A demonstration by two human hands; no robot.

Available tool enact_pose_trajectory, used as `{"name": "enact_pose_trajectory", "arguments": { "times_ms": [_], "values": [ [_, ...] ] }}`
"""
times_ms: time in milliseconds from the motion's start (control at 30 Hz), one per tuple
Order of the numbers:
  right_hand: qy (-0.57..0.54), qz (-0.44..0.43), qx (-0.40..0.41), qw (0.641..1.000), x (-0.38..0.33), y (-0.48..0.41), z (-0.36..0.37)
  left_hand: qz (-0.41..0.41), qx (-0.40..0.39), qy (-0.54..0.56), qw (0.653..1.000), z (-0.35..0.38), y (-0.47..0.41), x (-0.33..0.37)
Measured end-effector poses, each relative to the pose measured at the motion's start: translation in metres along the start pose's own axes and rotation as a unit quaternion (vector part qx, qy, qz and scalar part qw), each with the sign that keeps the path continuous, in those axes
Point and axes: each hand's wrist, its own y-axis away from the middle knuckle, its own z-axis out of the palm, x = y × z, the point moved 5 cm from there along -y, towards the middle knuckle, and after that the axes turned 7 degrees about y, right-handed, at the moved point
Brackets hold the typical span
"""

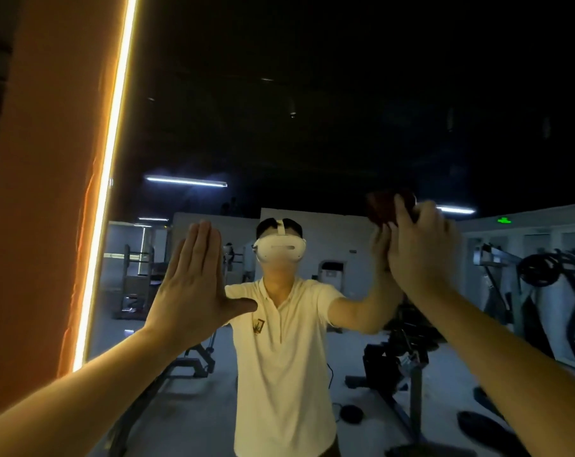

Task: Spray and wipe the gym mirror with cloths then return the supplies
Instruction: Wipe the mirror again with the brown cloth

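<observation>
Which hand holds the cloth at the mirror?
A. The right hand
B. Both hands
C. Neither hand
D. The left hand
A: the right hand holds the dark cloth up at the mirror, while the left hand is flat, with straight fingers, and holds nothing.

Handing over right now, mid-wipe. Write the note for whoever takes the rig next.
Left hand: open, flat on the mirror, holding nothing.
Right hand: presses a dark red cloth to the glass, upper right; blurred, grip unclear.
Spray bottle: not in view.
Done: cannot tell how much is wiped.
Left: finish wiping, then return the supplies.
</observation>
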Motion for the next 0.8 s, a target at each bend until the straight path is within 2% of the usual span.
{"name": "enact_pose_trajectory", "arguments": {
  "times_ms": [67, 133, 233, 333, 400, 500, 567, 667, 733, 800],
  "values": [
    [-0.007, 0.037, -0.002, 0.999, -0.031, 0.003, 0.000, 0.000, -0.005, -0.005, 1.000, -0.002, 0.000, 0.002],
    [-0.034, 0.029, -0.018, 0.999, -0.076, 0.022, -0.006, -0.001, -0.005, -0.007, 1.000, -0.003, -0.001, 0.002],
    [-0.089, -0.045, -0.022, 0.995, -0.137, 0.060, -0.010, 0.001, -0.013, -0.011, 1.000, -0.002, -0.001, 0.000],
    [-0.149, -0.162, -0.068, 0.973, -0.188, 0.116, -0.014, 0.005, -0.026, -0.005, 1.000, -0.003, 0.001, -0.004],
    [-0.173, -0.213, -0.074, 0.959, -0.192, 0.137, -0.017, 0.009, -0.038, -0.005, 0.999, -0.008, 0.002, -0.005],
    [-0.133, -0.269, -0.054, 0.952, -0.153, 0.133, -0.017, 0.001, -0.055, -0.005, 0.998, -0.013, 0.002, -0.004],
    [-0.087, -0.225, -0.057, 0.969, -0.104, 0.116, -0.011, -0.003, -0.056, -0.018, 0.998, -0.013, 0.002, 0.000],
    [-0.087, -0.028, -0.074, 0.993, -0.023, 0.087, -0.008, -0.017, -0.050, -0.026, 0.998, -0.015, 0.001, 0.003],
    [-0.111, 0.058, -0.059, 0.990, -0.009, 0.079, -0.012, -0.025, -0.046, -0.032, 0.998, -0.019, 0.003, 0.008],
    [-0.127, 0.082, -0.053, 0.987, -0.033, 0.080, -0.014, -0.038, -0.043, -0.029, 0.998, -0.021, 0.010, 0.016]
  ]
}}
